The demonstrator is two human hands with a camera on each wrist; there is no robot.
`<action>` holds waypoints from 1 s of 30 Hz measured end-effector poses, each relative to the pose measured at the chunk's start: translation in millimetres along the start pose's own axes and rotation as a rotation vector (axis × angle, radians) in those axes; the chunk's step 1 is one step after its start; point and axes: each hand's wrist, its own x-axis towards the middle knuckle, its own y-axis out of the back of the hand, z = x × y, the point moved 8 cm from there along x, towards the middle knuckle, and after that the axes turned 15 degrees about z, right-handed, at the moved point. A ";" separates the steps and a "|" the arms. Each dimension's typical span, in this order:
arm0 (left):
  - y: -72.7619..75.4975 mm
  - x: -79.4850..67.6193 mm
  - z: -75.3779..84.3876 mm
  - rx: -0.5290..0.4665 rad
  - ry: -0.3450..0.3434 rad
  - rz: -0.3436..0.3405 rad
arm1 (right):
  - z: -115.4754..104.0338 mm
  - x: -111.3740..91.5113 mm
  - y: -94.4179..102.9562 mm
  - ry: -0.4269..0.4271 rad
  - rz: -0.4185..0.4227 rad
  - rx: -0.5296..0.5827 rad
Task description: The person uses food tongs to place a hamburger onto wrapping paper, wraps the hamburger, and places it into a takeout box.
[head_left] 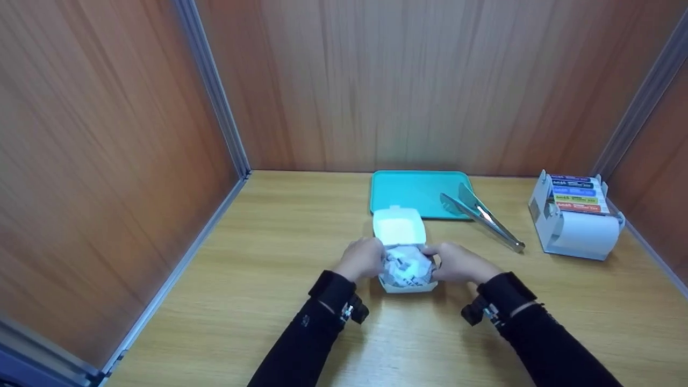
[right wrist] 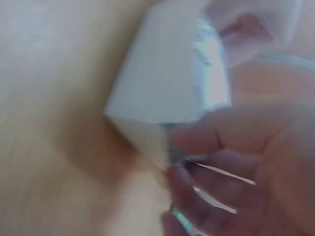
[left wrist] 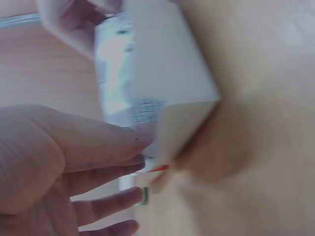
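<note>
A small white clamshell box (head_left: 410, 289) stands on the table with its lid (head_left: 399, 227) raised on the far side. In its base sits a bundle wrapped in printed white paper (head_left: 407, 265), bulging above the rim. On the bundle's left side, my left hand (head_left: 364, 259) holds it with thumb and fingertips at the box edge. From the right, my right hand (head_left: 458, 262) grips the other side, thumb and fingers bent. In the left wrist view, the thumb tip lies against the paper just inside the box wall (left wrist: 172, 54). The right wrist view is blurred.
A turquoise tray (head_left: 414, 188) lies behind the box, against the back wall. Metal tongs (head_left: 492, 223) lean over its right edge. A white dispenser (head_left: 578, 215) with a paper roll and colored labels stands at the right. Wooden panels enclose the table.
</note>
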 end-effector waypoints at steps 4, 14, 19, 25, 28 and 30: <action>21.0 12.5 -15.9 -0.110 0.163 0.039 | 8.0 7.2 24.5 -0.043 0.068 0.076; -19.7 22.4 -41.0 -0.621 0.350 -0.084 | 41.4 35.1 6.4 -0.289 0.124 0.509; -34.5 30.0 -37.3 -0.816 0.459 -0.033 | 39.9 42.2 -16.4 -0.319 0.055 0.704; -35.2 29.4 -33.9 -0.816 0.469 -0.013 | 35.9 38.9 -18.0 -0.323 0.045 0.747; -34.0 30.4 -35.3 -0.833 0.476 -0.004 | 34.5 37.9 -13.3 -0.299 0.062 0.751; -31.1 30.5 -36.1 -0.839 0.483 0.000 | 33.3 37.1 -8.0 -0.266 0.083 0.758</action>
